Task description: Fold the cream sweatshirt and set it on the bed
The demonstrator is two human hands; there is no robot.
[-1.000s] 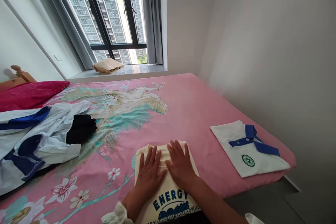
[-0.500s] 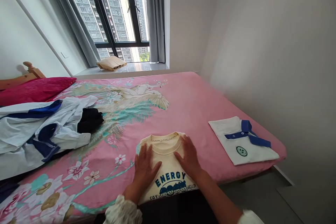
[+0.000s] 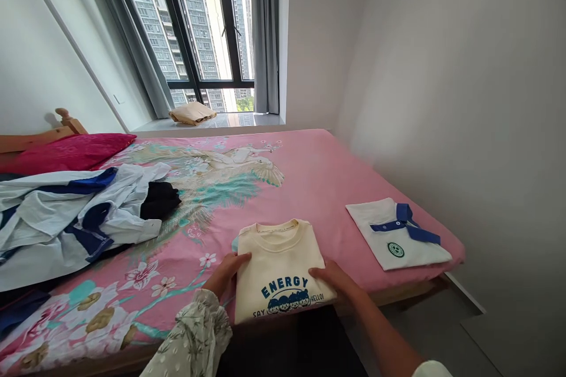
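A folded cream T-shirt (image 3: 277,256) with blue "ENERGY" lettering lies at the bed's near edge, its collar facing away from me. My left hand (image 3: 226,271) grips its left side, the thumb on top and the fingers hidden beneath or behind the edge. On the opposite side my right hand (image 3: 332,275) has its thumb over the cloth, and its fingers are likewise out of sight under it. To the right lies a folded white polo shirt (image 3: 380,253) with a blue collar and a round green badge.
The bed (image 3: 309,177) has a pink floral sheet. A heap of white and blue clothes (image 3: 48,230) lies at left, with a black bundle (image 3: 160,200) beside it and a red pillow (image 3: 75,152) behind. A beige folded cloth (image 3: 193,113) sits on the windowsill (image 3: 247,120).
Both hands have moved from lying flat on top of the T-shirt to its two side edges and taken hold there. The view has shifted slightly.
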